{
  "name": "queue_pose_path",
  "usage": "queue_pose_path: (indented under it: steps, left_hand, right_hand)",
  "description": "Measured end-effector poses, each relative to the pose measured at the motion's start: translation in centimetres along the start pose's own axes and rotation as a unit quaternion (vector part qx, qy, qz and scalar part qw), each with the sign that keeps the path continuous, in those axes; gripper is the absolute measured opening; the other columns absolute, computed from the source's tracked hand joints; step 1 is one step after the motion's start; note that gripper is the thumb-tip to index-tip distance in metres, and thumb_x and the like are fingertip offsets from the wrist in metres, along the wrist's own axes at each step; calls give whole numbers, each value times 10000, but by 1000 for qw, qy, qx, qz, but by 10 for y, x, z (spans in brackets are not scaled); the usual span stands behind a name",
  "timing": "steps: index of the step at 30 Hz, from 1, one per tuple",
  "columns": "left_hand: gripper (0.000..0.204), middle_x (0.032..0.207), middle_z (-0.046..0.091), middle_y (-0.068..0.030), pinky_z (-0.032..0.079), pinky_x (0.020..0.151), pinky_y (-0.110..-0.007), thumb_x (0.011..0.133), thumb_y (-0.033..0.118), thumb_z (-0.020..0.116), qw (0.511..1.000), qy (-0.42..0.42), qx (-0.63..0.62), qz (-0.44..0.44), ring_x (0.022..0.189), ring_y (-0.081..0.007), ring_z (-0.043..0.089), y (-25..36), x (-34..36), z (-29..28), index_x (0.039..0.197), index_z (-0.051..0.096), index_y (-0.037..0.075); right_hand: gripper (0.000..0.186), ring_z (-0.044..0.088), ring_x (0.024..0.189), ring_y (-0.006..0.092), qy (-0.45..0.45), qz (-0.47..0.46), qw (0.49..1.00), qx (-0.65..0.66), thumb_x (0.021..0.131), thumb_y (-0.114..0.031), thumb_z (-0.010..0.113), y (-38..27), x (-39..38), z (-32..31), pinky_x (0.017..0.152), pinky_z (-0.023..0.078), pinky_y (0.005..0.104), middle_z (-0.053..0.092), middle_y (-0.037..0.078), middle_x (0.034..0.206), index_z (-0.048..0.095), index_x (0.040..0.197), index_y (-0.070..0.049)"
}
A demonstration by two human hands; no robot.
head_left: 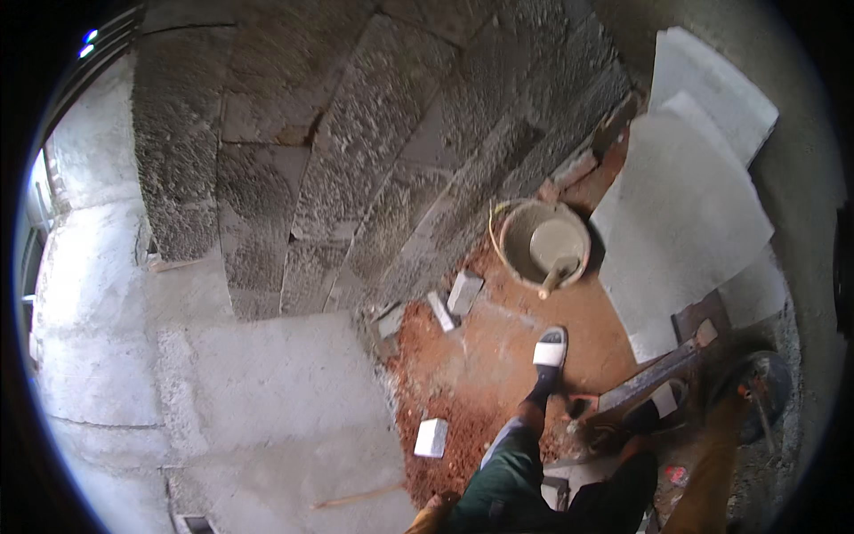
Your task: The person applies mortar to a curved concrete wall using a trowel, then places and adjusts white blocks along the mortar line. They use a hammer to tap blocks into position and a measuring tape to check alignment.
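At the lower edge, a small orange-brown patch [434,513] beside my green shorts looks like part of my left arm or hand; no fingers can be made out. My right arm, in a yellow-brown sleeve [707,476], reaches forward on the right. Its hand is lost in shadow next to a dark round pan [772,378], and its grip is hidden. A long grey metal bar [645,376] lies slanted just left of that arm. Further ahead stands a bucket [509,252] of grey slurry [559,240], with a wooden-handled tool [559,272] leaning in it.
Large pale slabs [685,222] are stacked on the right. Wet mortar [374,116] coats the paving ahead; smooth concrete [285,374] lies left. A white block [431,438] and small offcuts [464,292] rest on red soil [445,383] near my sandalled foot [550,351].
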State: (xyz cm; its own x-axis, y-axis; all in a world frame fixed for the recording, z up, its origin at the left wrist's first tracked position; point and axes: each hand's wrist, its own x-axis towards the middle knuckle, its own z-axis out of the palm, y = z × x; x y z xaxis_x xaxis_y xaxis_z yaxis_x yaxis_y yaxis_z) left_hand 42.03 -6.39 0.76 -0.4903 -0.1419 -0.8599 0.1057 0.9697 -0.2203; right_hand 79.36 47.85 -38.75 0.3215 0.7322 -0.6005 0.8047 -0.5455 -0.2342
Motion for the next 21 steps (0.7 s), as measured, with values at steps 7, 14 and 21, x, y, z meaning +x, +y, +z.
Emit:
queue_pose_path:
  steps: [7, 14, 21]
  left_hand:
    - [738, 1425, 323, -149, 266, 1075, -415, 834, 477, 612, 961, -79, -259, 55, 1331, -331, 265, 80, 25, -9, 1398, 314, 107]
    - [357, 1223, 576, -136, 433, 886, -503, 878, 368, 528, 930, 288, 1, 227, 1180, -313, 499, 133, 3, -64, 1105, 642, 117]
    - [424, 1128, 618, -149, 456, 882, -389, 887, 400, 559, 729, 350, -41, 588, 1065, -316, 570, 195, -1, -144, 1137, 605, 60]
  right_hand:
    - [352, 572, 662, 202, 30, 139, 820, 554, 858, -318, 623, 68, -66, -44, 508, 429, 348, 608, 67, 889, 571, 1090, -59]
    - [330, 637, 672, 237, -129, 158, 962, 183, 865, -300, 558, 69, -115, -112, 485, 529, 396, 624, 124, 900, 544, 1117, -88]
    - [383, 627, 600, 214, -317, -38, 925, 206, 899, -329, 473, -131, -337, -113, 475, 561, 362, 614, 111, 848, 529, 1174, -69]
